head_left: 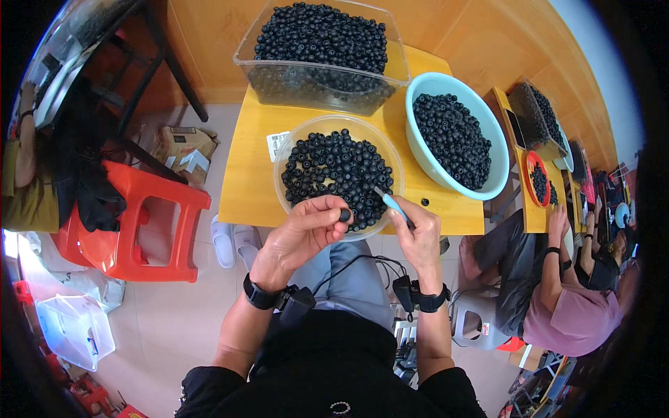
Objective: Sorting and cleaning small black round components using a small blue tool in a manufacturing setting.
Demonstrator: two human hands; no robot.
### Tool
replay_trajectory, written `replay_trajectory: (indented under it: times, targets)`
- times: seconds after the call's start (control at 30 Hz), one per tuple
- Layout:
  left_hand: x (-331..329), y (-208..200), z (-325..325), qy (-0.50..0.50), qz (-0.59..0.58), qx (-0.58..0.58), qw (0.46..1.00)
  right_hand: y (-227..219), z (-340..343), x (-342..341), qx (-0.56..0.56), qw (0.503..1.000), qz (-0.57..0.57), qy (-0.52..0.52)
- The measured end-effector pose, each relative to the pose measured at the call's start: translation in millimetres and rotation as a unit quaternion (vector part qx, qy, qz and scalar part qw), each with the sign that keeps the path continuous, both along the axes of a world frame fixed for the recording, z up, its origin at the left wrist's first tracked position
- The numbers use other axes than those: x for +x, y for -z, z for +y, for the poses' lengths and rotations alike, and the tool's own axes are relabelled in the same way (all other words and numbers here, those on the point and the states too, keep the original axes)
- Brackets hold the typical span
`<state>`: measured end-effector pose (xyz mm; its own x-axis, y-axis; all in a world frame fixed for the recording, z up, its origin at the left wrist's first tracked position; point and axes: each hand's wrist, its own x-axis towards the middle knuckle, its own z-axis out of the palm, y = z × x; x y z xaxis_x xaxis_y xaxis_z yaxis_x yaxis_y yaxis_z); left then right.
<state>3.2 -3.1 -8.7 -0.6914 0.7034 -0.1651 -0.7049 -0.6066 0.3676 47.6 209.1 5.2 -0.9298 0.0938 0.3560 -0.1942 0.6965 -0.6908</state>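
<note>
Between the thumb and finger of my left hand (306,230) is a small black bead-like piece (344,215), round with a smooth side showing. My right hand (419,237) is closed round the light blue handle of a small knife-like tool (394,203); its short metal tip points up and left, toward the bowl. Both hands are at the near rim of a clear round bowl (280,161), which holds many loose black pieces (334,157), each round with a hole. One loose black piece (425,202) lies on the yellow table (244,188), right of the tool.
Behind the bowl stands a clear rectangular bin (313,87) heaped with black pieces. To its right is a light blue basin (498,174) of the same. A red stool (132,230) stands left. Other people sit right, one in a pink shirt (571,313).
</note>
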Motion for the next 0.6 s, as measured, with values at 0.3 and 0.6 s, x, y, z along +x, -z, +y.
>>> replay_trajectory:
  times: [0.3,0.6]
  targets:
    - [1.0,8.1,10.3,-0.008,-0.007,-0.016,1.000,-25.6,-34.7,1.5,-0.197,0.974,-0.084,-0.073]
    - [2.3,11.7,9.0,0.050,0.032,-0.020,0.998,-22.8,-45.1,2.4,-0.482,0.843,-0.204,-0.119]
